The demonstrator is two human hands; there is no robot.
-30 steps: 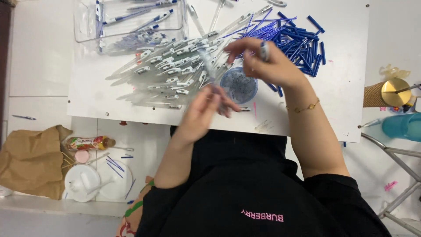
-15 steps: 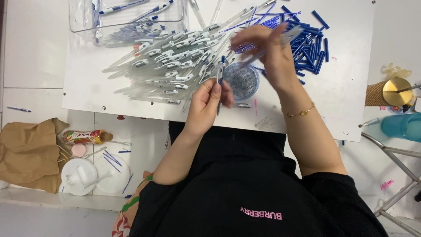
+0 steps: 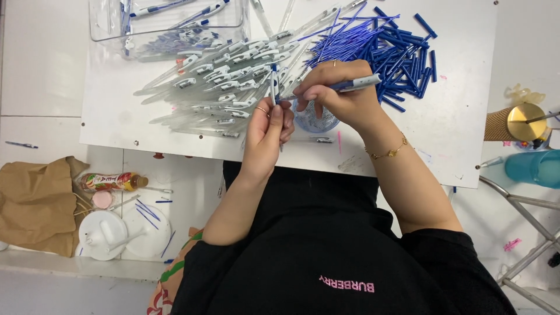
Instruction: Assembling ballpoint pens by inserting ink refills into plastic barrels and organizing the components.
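Pinching a clear barrel (image 3: pixel 273 87) upright, the left hand (image 3: pixel 267 131) steadies it so the right hand (image 3: pixel 341 99), clenched on a blue-ended pen (image 3: pixel 350 85), can work beside it. Both meet just above the small cup (image 3: pixel 315 121); blue refills (image 3: pixel 391 46) lie beyond the cup, within reach.

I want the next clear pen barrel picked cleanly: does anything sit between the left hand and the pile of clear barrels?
Nothing visible does. The left hand already pinches one clear plastic pen barrel, and the pile of clear plastic barrels lies directly beside it on the white board. The right hand, gripping a blue-tipped pen, is on the opposite side.
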